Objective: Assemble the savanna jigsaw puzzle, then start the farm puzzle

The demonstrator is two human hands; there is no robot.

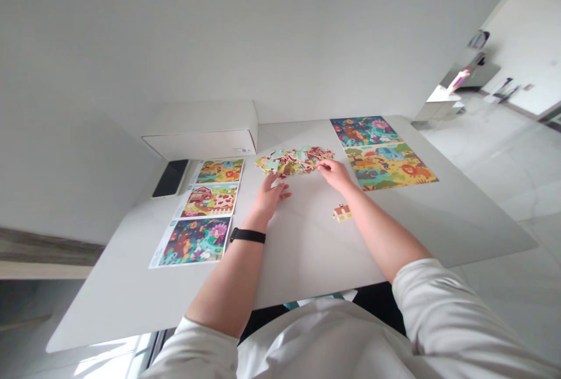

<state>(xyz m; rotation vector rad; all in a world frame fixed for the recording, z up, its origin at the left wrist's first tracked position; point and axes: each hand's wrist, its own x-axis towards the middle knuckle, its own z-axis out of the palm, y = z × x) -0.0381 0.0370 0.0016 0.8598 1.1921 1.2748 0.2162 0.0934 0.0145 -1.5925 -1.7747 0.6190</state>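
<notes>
A heap of jigsaw puzzle pieces [280, 159] lies on the table in front of both hands. My left hand [268, 195], with a black band on its wrist, rests at the near left edge of the heap, its fingers apart. At the heap's right end, my right hand [333, 173] has thumb and fingers closed on a puzzle piece [321, 164], which is mostly covered by the fingertips. A few joined pieces [342, 213] in brown and cream lie nearer to me, partly behind my right forearm.
Two finished-looking puzzle pictures [390, 165] lie to the right. On the left is a sheet with three printed pictures [210, 199], beside a dark phone [170, 178]. A white box [199, 142] stands at the back left against the wall. The table [302, 256] has rounded corners.
</notes>
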